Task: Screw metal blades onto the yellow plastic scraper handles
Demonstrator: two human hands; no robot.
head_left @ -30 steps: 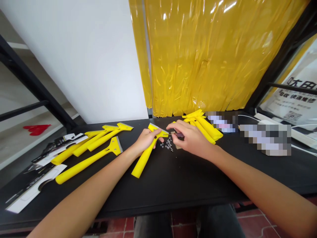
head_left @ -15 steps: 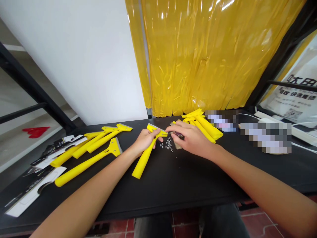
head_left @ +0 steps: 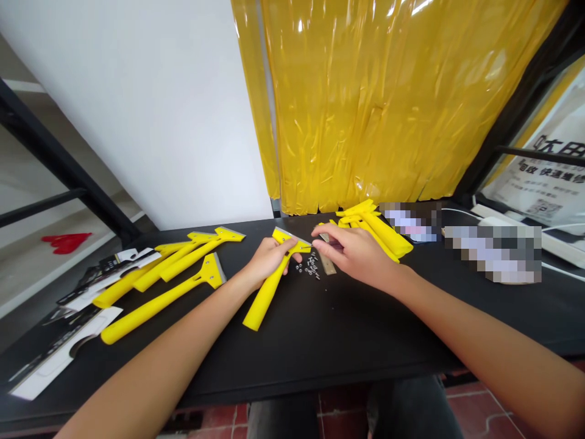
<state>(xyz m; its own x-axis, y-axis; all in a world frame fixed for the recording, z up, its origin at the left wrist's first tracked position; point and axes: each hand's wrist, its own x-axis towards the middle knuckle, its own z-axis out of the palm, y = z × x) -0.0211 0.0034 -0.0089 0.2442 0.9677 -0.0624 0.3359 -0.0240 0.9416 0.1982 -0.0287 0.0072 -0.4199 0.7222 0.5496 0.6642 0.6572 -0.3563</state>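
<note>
My left hand (head_left: 270, 259) is closed around the neck of a yellow scraper (head_left: 265, 299), its thumb on the head and the handle slanting down toward me. To its right, my right hand (head_left: 350, 249) has thumb and index finger around a thin rod-like tool (head_left: 313, 246), whose tip meets the scraper head's right side. The fingers hide most of this tool, so I cannot tell its kind. Between the hands lie several small screws and nuts (head_left: 311, 266) on the black table. A flat metal blade strip (head_left: 328, 264) lies under my right hand.
Several finished-looking scrapers (head_left: 183, 262) with metal blades lie at left, beside black-and-white cardboard sleeves (head_left: 68, 353). More yellow scraper parts (head_left: 379, 231) are piled behind my right hand. Blurred items (head_left: 493, 253) and white cables (head_left: 562, 271) lie at right. A yellow plastic curtain (head_left: 365, 110) hangs behind.
My right hand has shifted slightly and its fingers have loosened and lifted, uncovering more of the metal strip. The left hand and its scraper have hardly moved.
</note>
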